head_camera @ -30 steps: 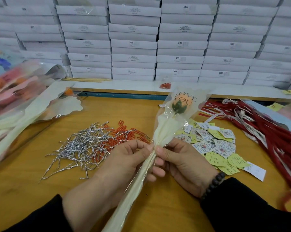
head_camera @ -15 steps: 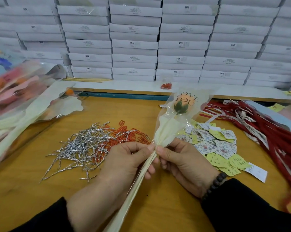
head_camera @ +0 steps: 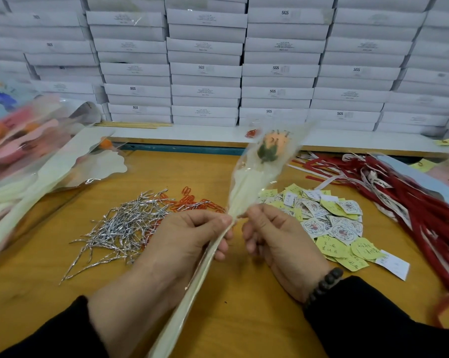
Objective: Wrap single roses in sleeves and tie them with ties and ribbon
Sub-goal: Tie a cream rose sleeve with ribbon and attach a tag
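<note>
Far left: a stack of cream-and-clear sleeves (head_camera: 50, 174) is laid at a slant over the left edge of the wooden table (head_camera: 257, 306); pink and orange shapes behind it are too blurred to be named.

Left of centre: a loose heap of silver twist ties (head_camera: 125, 226) is spread on the table, with red ties (head_camera: 189, 201) mixed in at its far right edge.

Centre: the sleeved rose (head_camera: 266, 151) is held up off the table, bloom far and blurred, tail slanting near-left. The left hand (head_camera: 189, 239) is curled round the gathered neck of the sleeve, thumb and forefinger pinched at the narrowest point. The right hand (head_camera: 277, 236) is pinched at the same point from the right, fingers curled; whether a tie is held between them cannot be told.

Right of centre: paper tags (head_camera: 329, 223), yellow and white, are piled just beyond the right hand.

Far right: red ribbons (head_camera: 412, 202) are heaped along the table edge.

Risks, as judged: if either pinch is eased before the neck is bound, the gathered film is likely to spring open. If the neck is squeezed or twisted too hard, the stem may be bent. A tie set too low would leave the bloom loose inside the sleeve.
</note>
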### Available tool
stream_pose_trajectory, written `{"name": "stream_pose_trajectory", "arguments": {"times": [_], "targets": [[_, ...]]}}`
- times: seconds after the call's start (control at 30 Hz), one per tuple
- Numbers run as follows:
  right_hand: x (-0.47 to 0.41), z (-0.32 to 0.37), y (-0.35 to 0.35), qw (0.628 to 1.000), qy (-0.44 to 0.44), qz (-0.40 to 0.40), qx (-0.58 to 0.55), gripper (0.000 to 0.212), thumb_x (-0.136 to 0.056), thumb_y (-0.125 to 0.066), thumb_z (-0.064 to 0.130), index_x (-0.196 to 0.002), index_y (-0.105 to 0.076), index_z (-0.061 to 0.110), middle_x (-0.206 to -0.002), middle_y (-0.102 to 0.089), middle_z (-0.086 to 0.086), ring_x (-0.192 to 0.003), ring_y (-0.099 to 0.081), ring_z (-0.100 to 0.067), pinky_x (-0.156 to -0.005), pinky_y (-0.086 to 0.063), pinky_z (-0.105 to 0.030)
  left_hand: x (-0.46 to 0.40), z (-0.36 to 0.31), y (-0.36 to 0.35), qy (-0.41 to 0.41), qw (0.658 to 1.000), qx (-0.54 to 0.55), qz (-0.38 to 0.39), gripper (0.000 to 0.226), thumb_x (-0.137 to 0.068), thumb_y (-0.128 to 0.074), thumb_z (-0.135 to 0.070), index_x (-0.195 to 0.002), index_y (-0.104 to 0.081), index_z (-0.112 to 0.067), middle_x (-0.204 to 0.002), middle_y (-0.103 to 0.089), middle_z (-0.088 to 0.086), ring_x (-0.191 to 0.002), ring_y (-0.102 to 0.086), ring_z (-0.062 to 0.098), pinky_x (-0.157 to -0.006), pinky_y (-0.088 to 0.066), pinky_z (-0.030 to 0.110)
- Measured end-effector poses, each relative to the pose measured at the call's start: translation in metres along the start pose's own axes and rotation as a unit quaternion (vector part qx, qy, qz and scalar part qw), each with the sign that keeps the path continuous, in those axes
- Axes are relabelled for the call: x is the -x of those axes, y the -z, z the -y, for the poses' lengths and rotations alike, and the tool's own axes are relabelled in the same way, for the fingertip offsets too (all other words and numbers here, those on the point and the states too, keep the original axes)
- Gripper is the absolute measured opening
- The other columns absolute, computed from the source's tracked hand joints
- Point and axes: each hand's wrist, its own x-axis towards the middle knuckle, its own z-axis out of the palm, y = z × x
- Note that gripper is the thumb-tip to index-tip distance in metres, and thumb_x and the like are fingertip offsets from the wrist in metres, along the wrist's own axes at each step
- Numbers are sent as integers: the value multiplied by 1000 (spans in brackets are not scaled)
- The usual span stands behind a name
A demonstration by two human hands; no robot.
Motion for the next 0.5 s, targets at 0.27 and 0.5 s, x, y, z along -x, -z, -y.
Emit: {"name": "stream_pose_trajectory", "arguments": {"times": [0.27, 0.5], "targets": [[-6, -1, 8, 961, 70, -40, 264, 17, -85, -64, 9, -72, -64, 20, -59, -53, 10, -49, -45, 0, -52, -40, -12, -15, -10, 21, -12, 990, 55, -132, 9, -86, -57, 0, -78, -59, 2, -47, -57, 4, -35, -51, 8, -34, -41, 14], [-19, -8, 0, 884, 113, -3, 453, 12, -88, -60, 14, -83, -62, 26, -82, -49, 13, -62, -43, 2, -65, -32, -9, -21, -12, 23, -29, 988, 68, -135, 15, -89, -53, 0, -74, -55, -2, -50, -53, 4, -34, -45, 6, -30, -31, 13]]}}
